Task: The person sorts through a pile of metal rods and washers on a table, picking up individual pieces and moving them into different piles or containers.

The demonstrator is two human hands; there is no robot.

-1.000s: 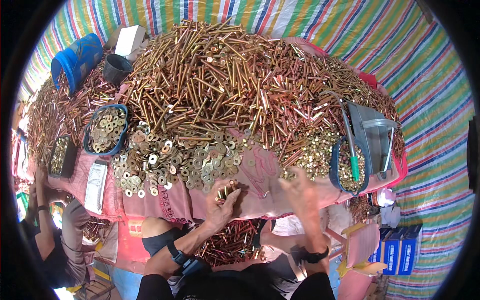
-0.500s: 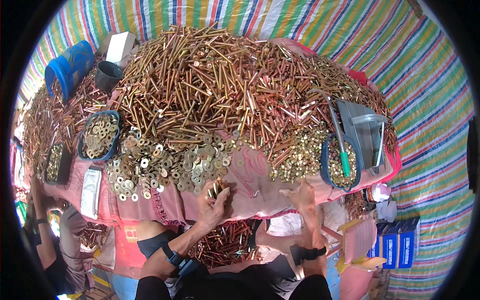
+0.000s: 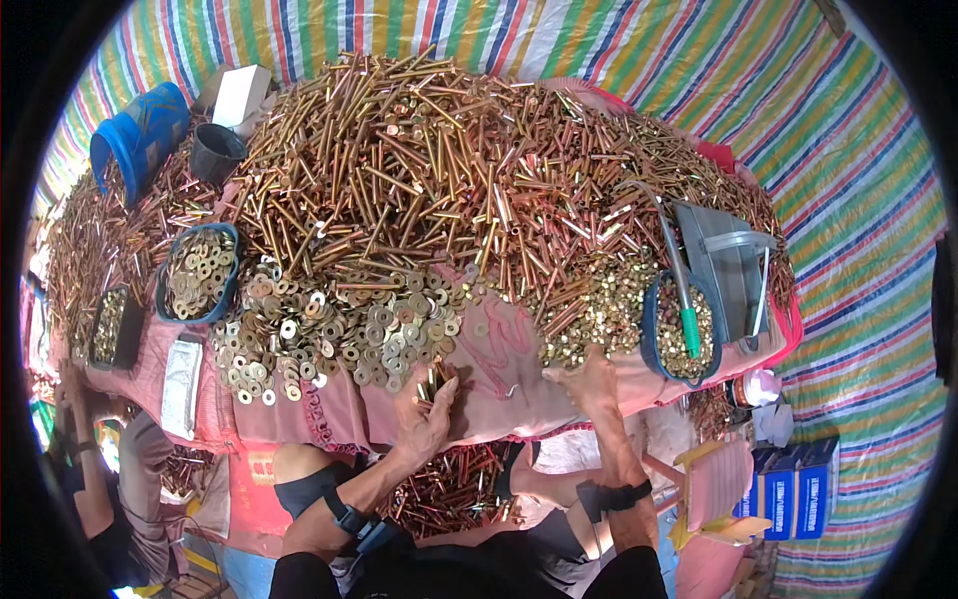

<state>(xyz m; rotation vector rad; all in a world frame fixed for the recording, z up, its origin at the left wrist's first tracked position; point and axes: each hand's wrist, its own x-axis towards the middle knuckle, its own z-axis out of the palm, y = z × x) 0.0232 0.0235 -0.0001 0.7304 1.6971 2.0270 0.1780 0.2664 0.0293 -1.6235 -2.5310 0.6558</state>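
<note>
Brass-coloured bolts (image 3: 431, 385) sit bunched in the left hand (image 3: 424, 413), fingers wrapped round them, by the near edge of the cloth-covered table (image 3: 484, 417). They look stiff and slick, probably light singly, heavier together; mid-shaft seems the place to grip. Over to the right hand (image 3: 591, 384), beside the loose nuts (image 3: 589, 324): thumb spread, any pinch impossible to tell. Washers (image 3: 394, 324) lie just beyond the left.
</note>
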